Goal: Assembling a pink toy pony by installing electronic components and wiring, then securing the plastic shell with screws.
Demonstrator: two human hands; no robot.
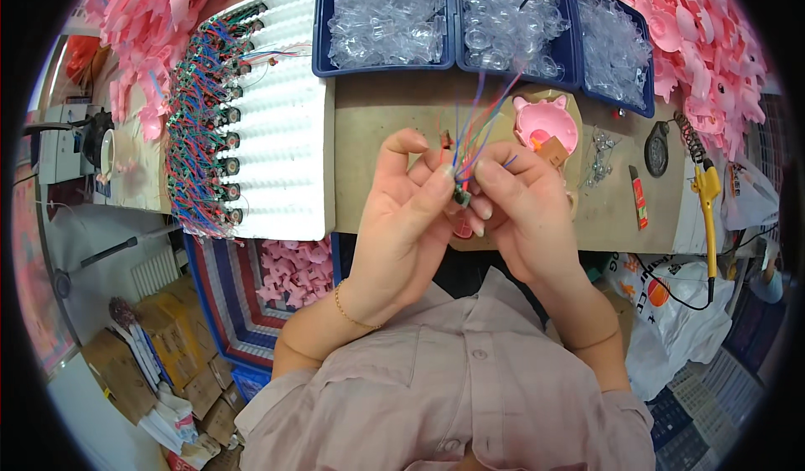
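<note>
Above the near edge of the table, my two hands come together around a small green circuit board (462, 194) with thin red, blue and green wires (478, 127) fanning upward. My left hand (411, 211) pinches the board and wires between thumb and fingers. Opposite it, my right hand (528, 207) has thumb and fingertips closed on the wires beside the board. A small brown part (446, 140) shows by the left fingertips. Just beyond the right hand lies a pink animal-eared plastic shell (547, 121), with a brown-orange piece (552, 151) at its lower edge.
Left stands a white ridged tray (289, 136) with rows of wired boards (201, 119). Blue bins (386, 70) of clear plastic parts line the back. Pink parts pile up in both far corners. Screws (598, 159), a red cutter knife (640, 199) and a yellow soldering iron (708, 199) lie right.
</note>
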